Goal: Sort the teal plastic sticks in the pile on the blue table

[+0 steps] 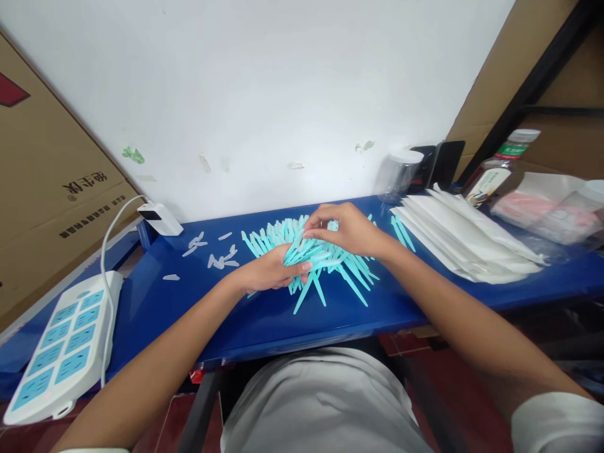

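A heap of thin turquoise plastic sticks (pixel 330 274) lies on the blue table (pixel 189 308). My left hand (pixel 271 270) is closed round a bunch of these sticks, their ends fanning out to the right. My right hand (pixel 342 228) hovers just above the bunch, its fingertips pinching the end of one stick near the left hand. Several small clear caps (pixel 214 257) lie scattered to the left of the heap.
A stack of white paper sleeves (pixel 465 236) lies at the right, with a clear jar (pixel 399 175), a bottle (pixel 495 170) and plastic bags (pixel 552 211) behind. A white power strip (pixel 61 349) and adapter (pixel 159 218) sit left. Cardboard boxes (pixel 42 189) stand left.
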`<state>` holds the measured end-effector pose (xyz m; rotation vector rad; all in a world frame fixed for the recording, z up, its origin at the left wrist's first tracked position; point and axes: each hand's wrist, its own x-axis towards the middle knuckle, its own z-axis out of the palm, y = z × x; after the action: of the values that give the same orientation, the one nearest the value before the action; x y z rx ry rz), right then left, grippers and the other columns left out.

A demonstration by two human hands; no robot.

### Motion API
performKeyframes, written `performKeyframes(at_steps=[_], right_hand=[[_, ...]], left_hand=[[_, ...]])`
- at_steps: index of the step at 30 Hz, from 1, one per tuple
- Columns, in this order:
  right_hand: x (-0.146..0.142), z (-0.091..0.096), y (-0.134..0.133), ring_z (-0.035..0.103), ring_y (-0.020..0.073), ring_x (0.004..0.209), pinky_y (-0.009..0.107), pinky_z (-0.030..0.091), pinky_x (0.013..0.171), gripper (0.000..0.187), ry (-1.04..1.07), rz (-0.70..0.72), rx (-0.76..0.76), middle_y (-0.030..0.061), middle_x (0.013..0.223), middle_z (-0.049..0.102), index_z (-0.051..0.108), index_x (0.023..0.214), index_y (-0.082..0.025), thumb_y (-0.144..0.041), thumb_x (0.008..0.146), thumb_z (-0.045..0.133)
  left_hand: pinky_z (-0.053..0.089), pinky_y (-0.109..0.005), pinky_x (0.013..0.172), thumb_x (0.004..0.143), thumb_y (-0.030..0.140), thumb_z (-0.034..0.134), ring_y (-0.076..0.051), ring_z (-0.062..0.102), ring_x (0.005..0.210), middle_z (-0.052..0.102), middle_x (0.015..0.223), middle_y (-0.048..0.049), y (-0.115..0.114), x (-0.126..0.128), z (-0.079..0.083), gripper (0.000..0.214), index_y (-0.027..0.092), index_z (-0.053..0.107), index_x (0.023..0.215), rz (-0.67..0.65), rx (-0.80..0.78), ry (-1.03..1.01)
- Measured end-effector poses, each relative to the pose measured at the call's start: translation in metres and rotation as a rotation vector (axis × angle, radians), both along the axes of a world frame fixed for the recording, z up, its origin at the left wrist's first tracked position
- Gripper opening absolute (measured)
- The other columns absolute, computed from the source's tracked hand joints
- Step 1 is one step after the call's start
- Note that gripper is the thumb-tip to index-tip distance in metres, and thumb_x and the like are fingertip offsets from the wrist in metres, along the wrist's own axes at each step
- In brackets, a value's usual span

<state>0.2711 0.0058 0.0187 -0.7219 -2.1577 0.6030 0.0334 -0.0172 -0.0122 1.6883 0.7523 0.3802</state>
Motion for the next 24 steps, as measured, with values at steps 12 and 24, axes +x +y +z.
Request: performKeyframes(at_steps=[12, 24], right_hand=[[-0.005, 0.001, -0.004, 0.073, 0.0193, 0.08, 0.032, 0.056, 0.073, 0.024, 0.055, 0.019, -0.183, 0.0052, 0.086, 0.08, 0.083, 0.087, -0.02, -0.044, 0.086, 0.082], [-0.009, -0.001, -0.006, 0.076, 0.0227, 0.088, 0.038, 0.057, 0.086, 0.033, 0.072, 0.085, -0.313, 0.0043, 0.085, 0.081, 0.072, 0.105, -0.019, -0.038, 0.081, 0.085]], left_hand=[[0.034, -0.02, 0.045, 0.096, 0.059, 0.066, -0.006, 0.042, 0.049, 0.059, 0.068, 0.0012, -0.001, 0.0, 0.004, 0.044, 0.016, 0.063, 0.089, 0.021, 0.056, 0.025], [0.041, -0.023, 0.054, 0.096, 0.058, 0.067, -0.011, 0.051, 0.06, 0.066, 0.084, -0.0013, -0.007, 0.005, 0.0, 0.046, 0.018, 0.057, 0.116, 0.078, 0.119, 0.0]])
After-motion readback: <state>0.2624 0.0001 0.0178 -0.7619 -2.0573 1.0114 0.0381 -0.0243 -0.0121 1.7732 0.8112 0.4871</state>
